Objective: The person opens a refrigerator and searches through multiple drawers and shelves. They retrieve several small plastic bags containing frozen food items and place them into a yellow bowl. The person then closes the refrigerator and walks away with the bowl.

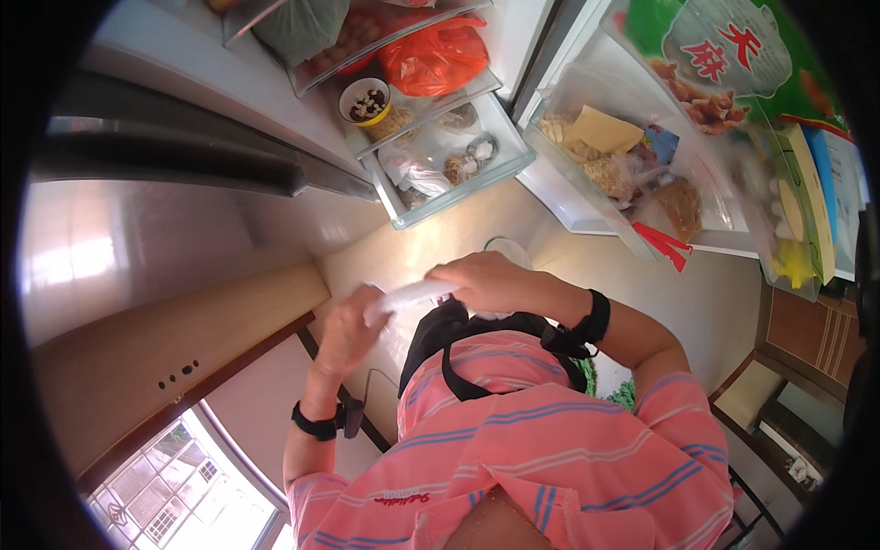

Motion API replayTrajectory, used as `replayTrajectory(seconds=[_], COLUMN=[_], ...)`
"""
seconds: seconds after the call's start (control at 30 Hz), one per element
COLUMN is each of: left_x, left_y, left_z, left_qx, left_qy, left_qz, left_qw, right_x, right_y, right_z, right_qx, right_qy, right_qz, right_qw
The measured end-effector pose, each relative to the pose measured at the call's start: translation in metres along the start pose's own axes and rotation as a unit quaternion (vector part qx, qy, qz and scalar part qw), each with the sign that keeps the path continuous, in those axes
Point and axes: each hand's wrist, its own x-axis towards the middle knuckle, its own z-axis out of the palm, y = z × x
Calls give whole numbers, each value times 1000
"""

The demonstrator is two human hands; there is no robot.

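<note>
Between my hands, in front of my chest, a whitish strip of thin plastic or paper point(412, 294) is held stretched, somewhat blurred; its exact kind cannot be told. My left hand point(354, 326) grips one end and is blurred. The other end is pinched by my right hand point(481, 278). Beyond them stands an open refrigerator with a pulled-out clear drawer point(464, 189) that holds small bags of dried food. Above it, a yellow-and-white bowl point(364, 102) of mixed pieces and a red plastic bag point(436, 58) rest on a shelf.
At the right, the open door's bins point(584, 175) hold bagged dry food, a large green printed package point(763, 62) and a red clip point(663, 244). A round whitish container point(510, 253) is partly hidden behind my right hand. A wooden panel point(206, 344) and window are at the left.
</note>
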Motion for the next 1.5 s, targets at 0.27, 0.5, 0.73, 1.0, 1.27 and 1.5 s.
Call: replayTrajectory(seconds=[0.27,0.5,0.73,1.0,1.27,1.5], left_x=[72,76,72,93,106,110], left_y=[31,83,107,84,69,57], left_z=[-9,1,42,82,119,147], left_qx=[-256,-570,-150,-585,-530,-437], left_qy=[315,-35,138,110,111,190], left_qz=[42,127,105,-99,-135,-198], left_qw=[913,811,973,798,830,856], right_x=[-59,-14,-24,-25,-12,5], right_y=[-20,35,-7,17,42,90], right_z=[-14,4,-41,-30,-44,-37], right_qx=[731,770,329,137,14,51], right_qy=[-114,-156,183,232,243,295], right_qz=[-50,-59,-25,-88,-125,-98], right_qw=[671,615,926,959,962,949])
